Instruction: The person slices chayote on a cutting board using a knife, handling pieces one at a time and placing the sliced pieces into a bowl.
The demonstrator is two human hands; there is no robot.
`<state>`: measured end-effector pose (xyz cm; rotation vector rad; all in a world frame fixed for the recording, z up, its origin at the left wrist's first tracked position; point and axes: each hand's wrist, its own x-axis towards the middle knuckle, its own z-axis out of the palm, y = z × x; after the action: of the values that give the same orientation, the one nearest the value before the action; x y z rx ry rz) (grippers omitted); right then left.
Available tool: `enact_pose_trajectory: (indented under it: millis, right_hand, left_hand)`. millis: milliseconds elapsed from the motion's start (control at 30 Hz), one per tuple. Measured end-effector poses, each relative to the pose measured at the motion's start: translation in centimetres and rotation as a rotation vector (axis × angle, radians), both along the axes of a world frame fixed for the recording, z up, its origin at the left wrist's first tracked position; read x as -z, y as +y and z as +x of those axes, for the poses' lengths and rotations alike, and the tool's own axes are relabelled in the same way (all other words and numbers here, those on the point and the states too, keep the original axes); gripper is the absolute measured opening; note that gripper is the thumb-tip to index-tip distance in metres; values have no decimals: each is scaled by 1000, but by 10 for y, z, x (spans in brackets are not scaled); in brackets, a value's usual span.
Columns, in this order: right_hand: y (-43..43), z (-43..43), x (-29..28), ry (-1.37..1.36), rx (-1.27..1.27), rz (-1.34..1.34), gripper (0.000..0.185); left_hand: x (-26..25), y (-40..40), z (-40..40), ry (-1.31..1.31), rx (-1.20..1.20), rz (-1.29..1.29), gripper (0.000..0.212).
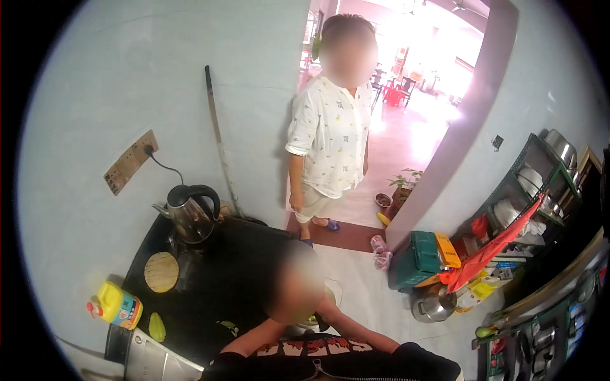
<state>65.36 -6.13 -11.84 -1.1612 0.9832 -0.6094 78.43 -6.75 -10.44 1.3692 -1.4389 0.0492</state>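
Note:
A blurred patch covers most of my left hand; only the wrist shows clearly at its lower edge. My right hand is partly covered by the same patch, and its fingers cannot be made out. Just below it is a dark, blade-like thing; whether I grip it is unclear. Both hands are close together over a pale bowl with green pieces in it. Left of my hands, green scraps lie on the black countertop. A light green, ridged gourd-like vegetable lies farther left.
A person stands in the doorway ahead. An electric kettle, a round wooden board, a yellow jug and a metal sink edge are at left. At right are a green bin, a steel pot and shelves.

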Motion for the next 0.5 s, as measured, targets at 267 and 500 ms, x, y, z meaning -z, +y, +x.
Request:
enact_pose_trajectory:
  millis: [267,500]
  right_hand:
    - [0,-24,-41,-224,186,37,20]
    - [-15,-44,-5,-141,265,130,18]
  left_hand:
    - [23,-22,-31,87,202,188,34]
    - [66,-44,-53,34,238,271,36]
